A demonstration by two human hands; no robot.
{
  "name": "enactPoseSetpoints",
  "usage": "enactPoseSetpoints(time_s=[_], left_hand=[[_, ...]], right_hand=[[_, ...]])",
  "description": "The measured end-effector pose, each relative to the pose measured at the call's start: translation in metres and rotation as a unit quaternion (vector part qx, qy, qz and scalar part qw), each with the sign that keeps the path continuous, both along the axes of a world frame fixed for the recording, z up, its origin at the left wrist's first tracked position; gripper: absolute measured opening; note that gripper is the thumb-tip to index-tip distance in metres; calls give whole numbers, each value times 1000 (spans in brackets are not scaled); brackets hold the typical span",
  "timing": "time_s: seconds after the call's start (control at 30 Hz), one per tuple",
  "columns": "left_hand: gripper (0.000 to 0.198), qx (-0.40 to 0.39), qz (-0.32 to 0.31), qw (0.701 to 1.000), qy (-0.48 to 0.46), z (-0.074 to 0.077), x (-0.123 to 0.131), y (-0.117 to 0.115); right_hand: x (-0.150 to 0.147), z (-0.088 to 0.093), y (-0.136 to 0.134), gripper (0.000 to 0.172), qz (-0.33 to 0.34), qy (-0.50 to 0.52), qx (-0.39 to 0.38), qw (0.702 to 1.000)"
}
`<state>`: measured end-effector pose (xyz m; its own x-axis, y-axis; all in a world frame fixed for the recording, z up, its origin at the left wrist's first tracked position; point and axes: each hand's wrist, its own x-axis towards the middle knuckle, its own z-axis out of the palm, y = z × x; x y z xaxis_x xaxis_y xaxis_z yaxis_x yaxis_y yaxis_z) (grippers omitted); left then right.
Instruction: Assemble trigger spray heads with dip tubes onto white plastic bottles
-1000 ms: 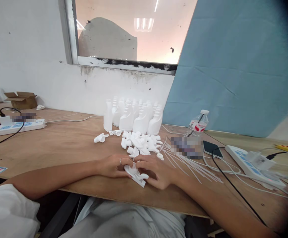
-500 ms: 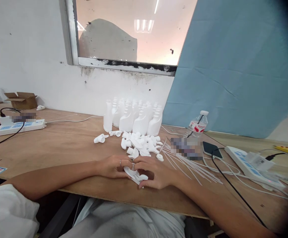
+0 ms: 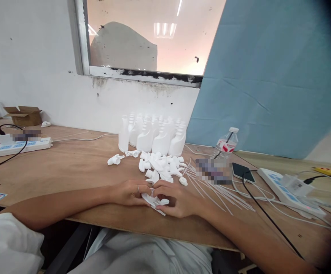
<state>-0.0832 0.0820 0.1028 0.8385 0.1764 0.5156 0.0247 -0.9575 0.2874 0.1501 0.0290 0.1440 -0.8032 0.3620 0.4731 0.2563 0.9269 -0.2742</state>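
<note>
Between my two hands, near the table's front edge, is a white trigger spray head (image 3: 155, 202). My left hand (image 3: 131, 192), with a ring on one finger, closes on its left end. My right hand (image 3: 177, 198) curls over it from the right, with thumb and fingers pressed to the white plastic. Fingers hide part of the spray head. Just beyond my hands lies a pile of white spray heads (image 3: 161, 163). One spray head (image 3: 115, 159) lies apart on the left. A round white cap (image 3: 183, 181) rests by the pile's right edge.
White bottles (image 3: 144, 139) stand in a group behind the pile. Thin white tubes (image 3: 214, 192) fan out to the right. Further right are a water bottle (image 3: 226, 145), a phone (image 3: 243, 172) and a power strip (image 3: 285, 190) with cables. Another power strip (image 3: 23, 146) and a carton (image 3: 24, 115) are on the left.
My right thumb has moved up and inward against the spray head, narrowing the gap in that hand. Both hands stay in nearly the same place.
</note>
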Motion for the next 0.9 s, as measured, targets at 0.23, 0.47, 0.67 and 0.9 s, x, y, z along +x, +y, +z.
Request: enactPoseSetpoints(time_s=[0.23, 0.47, 0.67, 0.9], left_hand=[[18, -34, -27, 999, -7, 5, 0, -3], [24, -45, -2, 999, 2, 5, 1, -3], [21, -33, -15, 999, -10, 1, 0, -1], [18, 5, -22, 1000, -17, 4, 4, -4]], right_hand=[[6, -7, 4, 21, -15, -36, 18, 999], [5, -2, 5, 34, -39, -46, 130, 990], [-5, -3, -1, 53, -53, -54, 90, 993], [22, 17, 16, 31, -74, 46, 47, 995]])
